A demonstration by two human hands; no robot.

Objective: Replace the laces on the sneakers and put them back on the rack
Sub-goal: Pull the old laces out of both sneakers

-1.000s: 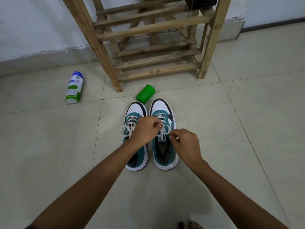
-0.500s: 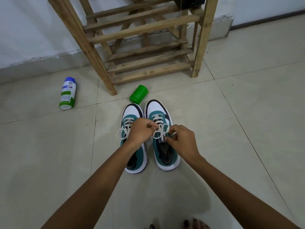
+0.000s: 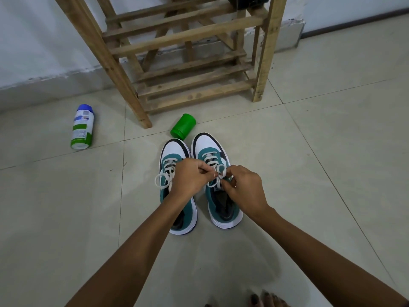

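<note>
At the bottom edge of the view, the dark-nailed toes of a bare foot (image 3: 264, 299) rest on the pale tiled floor (image 3: 332, 173), and both bare forearms reach forward from there to a pair of teal, white and black sneakers standing side by side, touching or nearly so, soles down on the tiles. Each shoe's long axis runs away from the person, heels nearest and white toe caps pointing toward the rack. The left hand (image 3: 190, 178) crosses above the left sneaker (image 3: 177, 156), its fingers curled and pinching the white lace (image 3: 218, 173) of the right sneaker (image 3: 212, 149); the right hand (image 3: 243, 187) meets it from the other side, fingertips pinching the same lace, with a small loop showing between the two hands over the shoe's tongue. The left sneaker's own white lace hangs in a loose loop (image 3: 160, 179) off its outer side. Just past the toe caps a green plastic cylindrical container (image 3: 183, 126) lies on its side; whether it holds anything cannot be told. Well to the left a white and green spray can with a blue cap (image 3: 81, 127) also lies on the floor, cap pointing away. Beyond stands the slatted wooden shoe rack (image 3: 190, 80) against a white wall (image 3: 33, 41), its lower shelves bare, with a dark object (image 3: 250, 2) on an upper shelf, cut off by the frame
</note>
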